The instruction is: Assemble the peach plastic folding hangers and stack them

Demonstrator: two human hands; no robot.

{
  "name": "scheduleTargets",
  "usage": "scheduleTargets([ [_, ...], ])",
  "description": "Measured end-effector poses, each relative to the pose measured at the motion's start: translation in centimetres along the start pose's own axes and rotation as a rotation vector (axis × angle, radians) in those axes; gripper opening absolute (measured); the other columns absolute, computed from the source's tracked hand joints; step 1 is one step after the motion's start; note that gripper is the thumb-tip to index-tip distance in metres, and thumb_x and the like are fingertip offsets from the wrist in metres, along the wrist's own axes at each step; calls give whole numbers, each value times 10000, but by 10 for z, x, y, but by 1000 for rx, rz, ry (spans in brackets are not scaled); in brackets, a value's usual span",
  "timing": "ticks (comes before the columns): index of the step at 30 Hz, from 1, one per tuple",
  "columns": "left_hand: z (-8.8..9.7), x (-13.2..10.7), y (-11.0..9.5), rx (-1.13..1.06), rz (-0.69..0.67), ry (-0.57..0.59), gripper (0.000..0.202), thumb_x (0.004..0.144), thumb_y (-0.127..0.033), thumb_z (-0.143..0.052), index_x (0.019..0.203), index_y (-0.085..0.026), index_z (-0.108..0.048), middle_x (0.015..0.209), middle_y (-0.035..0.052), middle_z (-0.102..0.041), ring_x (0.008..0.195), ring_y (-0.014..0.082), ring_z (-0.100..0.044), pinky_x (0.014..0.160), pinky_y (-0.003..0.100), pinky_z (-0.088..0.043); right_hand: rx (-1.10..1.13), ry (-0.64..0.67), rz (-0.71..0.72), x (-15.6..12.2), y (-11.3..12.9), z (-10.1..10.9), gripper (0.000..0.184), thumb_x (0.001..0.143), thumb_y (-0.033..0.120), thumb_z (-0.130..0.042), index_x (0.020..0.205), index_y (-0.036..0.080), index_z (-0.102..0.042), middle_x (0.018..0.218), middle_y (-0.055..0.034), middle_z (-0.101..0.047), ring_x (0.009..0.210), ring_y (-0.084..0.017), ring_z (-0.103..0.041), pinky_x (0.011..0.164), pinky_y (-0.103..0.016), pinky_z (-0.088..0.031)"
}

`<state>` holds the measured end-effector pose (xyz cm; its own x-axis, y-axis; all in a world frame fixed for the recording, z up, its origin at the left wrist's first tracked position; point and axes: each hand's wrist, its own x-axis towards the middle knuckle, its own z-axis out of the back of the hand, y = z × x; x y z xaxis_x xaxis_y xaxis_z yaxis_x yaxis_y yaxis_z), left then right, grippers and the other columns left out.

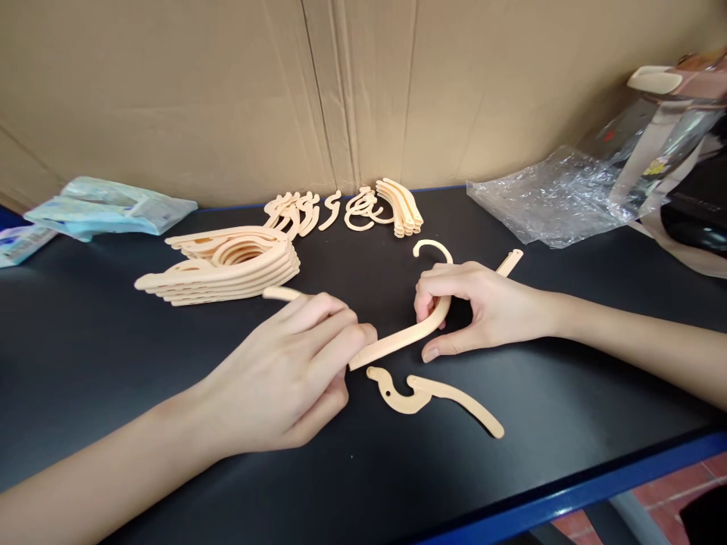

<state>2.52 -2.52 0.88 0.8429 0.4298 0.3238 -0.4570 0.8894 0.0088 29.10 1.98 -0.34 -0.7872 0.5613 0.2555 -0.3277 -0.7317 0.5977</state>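
In the middle of the black table is a peach plastic folding hanger (400,341) with its hook upward. My right hand (480,299) has its fingers curled round the hanger just below the hook, thumb apart. My left hand (295,363) is closed near the lower end of the hanger's arm. A slim peach strip (281,294) sticks out beyond the left knuckles; what it joins is hidden by the hand. Just in front of both hands, a loose curved hanger arm (463,405) lies flat, together with a small hooked connector (397,395).
A stack of hangers (227,284) sits left of centre. Behind it are small curved pieces (295,212), hooks (360,216) and bundled arms (400,208). A clear plastic bag (539,197) and a bottle (653,129) stand right, packets (107,208) left. Cardboard (227,98) walls the back.
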Motion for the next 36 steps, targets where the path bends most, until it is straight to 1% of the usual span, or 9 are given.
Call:
scheduleTargets([
  [2,-2,0,2,1,-11,-29,278,895,-32,-356,1042,-130,-571,954,87,-653,970,236,-541,836,373,-470,-14,-13,15,0,0,0,246,795,315,-769,774,176,-567,740,30,-600,674,-99,-523,632,-230,-408],
  [6,-10,-3,7,-8,-24,-86,420,912,28,-363,1261,-147,-517,1130,81,-666,1187,228,-517,1014,391,-427,-23,-24,17,0,0,-1,194,823,238,-727,778,176,-549,759,24,-571,678,-100,-505,632,-235,-398],
  [10,-14,-6,10,-75,-15,-69,466,939,3,-396,1347,-200,-496,1172,59,-683,1219,208,-537,996,350,-472,-8,-50,59,0,-1,-1,195,819,237,-742,767,175,-565,790,11,-554,709,-107,-517,645,-232,-405],
  [15,-17,-9,11,-123,17,-48,492,935,28,-362,1351,-208,-477,1199,52,-683,1240,198,-544,1132,468,-378,-43,-69,63,1,-4,-2,199,834,283,-742,768,171,-591,775,3,-553,713,-118,-508,654,-245,-396],
  [17,-17,-9,12,-135,13,-35,540,923,50,-354,1385,-216,-436,1229,40,-672,1264,181,-531,1167,472,-337,-54,-71,54,1,-4,-2,208,832,298,-747,764,170,-597,766,5,-551,711,-118,-503,652,-248,-389],
  [20,-16,-8,11,-150,19,-34,444,966,-19,-384,1370,-197,-438,1284,56,-640,1272,165,-529,1166,413,-348,-66,-78,72,1,-5,-2,230,831,314,-754,745,169,-597,737,10,-549,722,-124,-496,693,-260,-390],
  [23,-13,-6,10,-147,92,-30,323,1020,-221,-431,1337,-173,-470,1332,91,-591,1255,187,-536,1095,346,-416,-87,-79,112,2,-5,-2,240,829,329,-756,737,170,-600,705,12,-553,740,-137,-479,745,-279,-392],
  [27,-13,-5,10,-158,231,22,452,986,-456,-500,1348,-187,-473,1377,110,-533,1217,231,-555,1013,353,-467,-102,-72,143,2,-4,-3,247,831,345,-751,746,165,-606,711,3,-564,741,-142,-476,747,-286,-393],
  [36,-18,-6,13,-176,237,32,320,1003,-372,-489,1279,-213,-529,1280,68,-588,1194,221,-530,1020,357,-414,-115,-62,152,2,-4,-3,247,823,365,-755,780,162,-621,725,6,-572,743,-136,-482,734,-267,-399],
])
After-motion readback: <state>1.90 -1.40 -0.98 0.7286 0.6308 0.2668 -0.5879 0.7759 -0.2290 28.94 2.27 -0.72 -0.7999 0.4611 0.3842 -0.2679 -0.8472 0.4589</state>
